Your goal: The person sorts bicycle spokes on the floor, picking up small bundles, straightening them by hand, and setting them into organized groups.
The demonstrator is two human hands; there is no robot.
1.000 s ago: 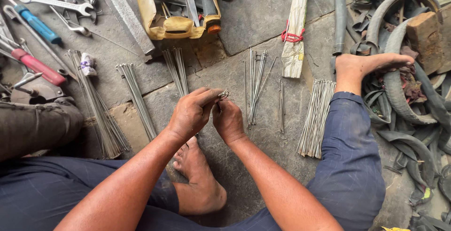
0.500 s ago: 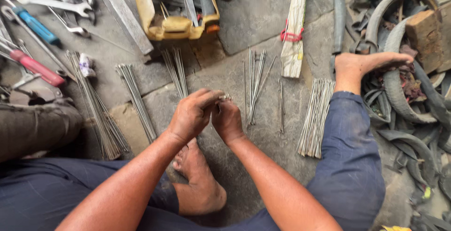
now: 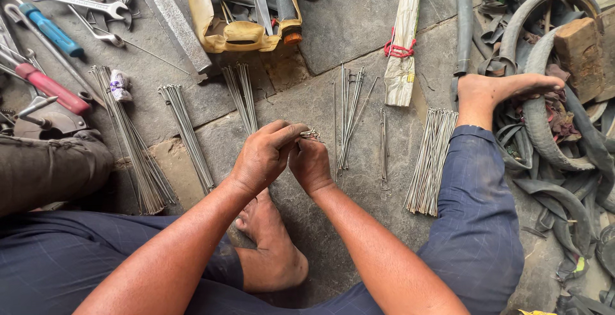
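We grip a small bunch of spokes [image 3: 310, 134] at the middle of the stone floor [image 3: 359, 20], our left hand [image 3: 264, 156] and right hand [image 3: 310, 165] both closed on it and pressed together. At 3 o'clock lies a larger spoke bundle [image 3: 430, 161], at 9 o'clock another bundle [image 3: 187, 135], at 12 o'clock a yellow tool tray [image 3: 238, 33], and at 2 o'clock old tyres [image 3: 544, 129].
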